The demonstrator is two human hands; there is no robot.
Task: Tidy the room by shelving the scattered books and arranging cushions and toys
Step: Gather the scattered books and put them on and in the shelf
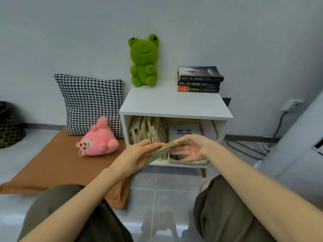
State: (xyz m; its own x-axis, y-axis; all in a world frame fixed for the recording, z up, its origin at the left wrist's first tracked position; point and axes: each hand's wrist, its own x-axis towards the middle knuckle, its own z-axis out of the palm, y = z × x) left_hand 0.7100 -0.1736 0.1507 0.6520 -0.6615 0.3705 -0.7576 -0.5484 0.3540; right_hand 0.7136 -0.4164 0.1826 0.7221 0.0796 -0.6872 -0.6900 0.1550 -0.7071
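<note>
Just below the centre of the frame, two hands are holding one pale book flat and tilted, its spine facing up, in front of the open compartment of a white cabinet. The left hand is gripping the book's lower left end, its fingers lying close together along the top edge. The right hand is taking the upper right end, thumb pressing on top and fingers slightly spread beneath, palm turned towards the left.

Inside the compartment, a row of upright books is leaning at the left, packed too tightly to count. One pale-covered book is standing face-out behind the right hand, and some flat printed matter is lying on the compartment floor.

On the cabinet top, a stack of three dark books is lying at the right rear, and one green frog plush is sitting upright against the wall at the left rear.

Left of the cabinet, one houndstooth cushion is leaning against the wall, touching the cabinet's side. One pink plush is lying just in front of it on one brown floor mat. At the far left edge one dark basket is standing on the floor. At the right, one wall socket is carrying a cable running downwards.
</note>
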